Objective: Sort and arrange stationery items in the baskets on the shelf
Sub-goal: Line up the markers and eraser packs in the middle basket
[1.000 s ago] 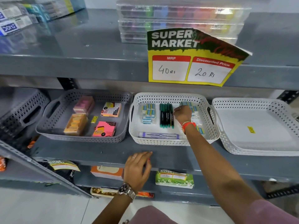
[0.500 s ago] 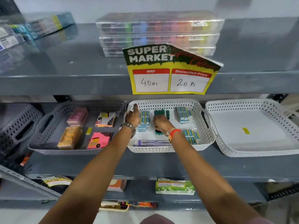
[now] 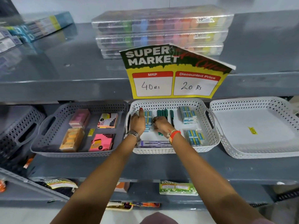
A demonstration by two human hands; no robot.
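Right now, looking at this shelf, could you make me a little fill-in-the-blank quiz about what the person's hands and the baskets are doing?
1. Both hands are inside the ____ of the three baskets, the middle white basket.
2. The right hand rests on a bunch of ____ markers.
3. The left hand, with a wristwatch, lies beside a pack of erasers with its index finger ____.
4. The price sign gives the discounted price as ____ Rs.

Missing words: middle; green; extended; 20

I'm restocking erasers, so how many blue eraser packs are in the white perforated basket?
3: one blue eraser pack at back left beside the left hand, one at back right, one at front right. The hands may hide more.
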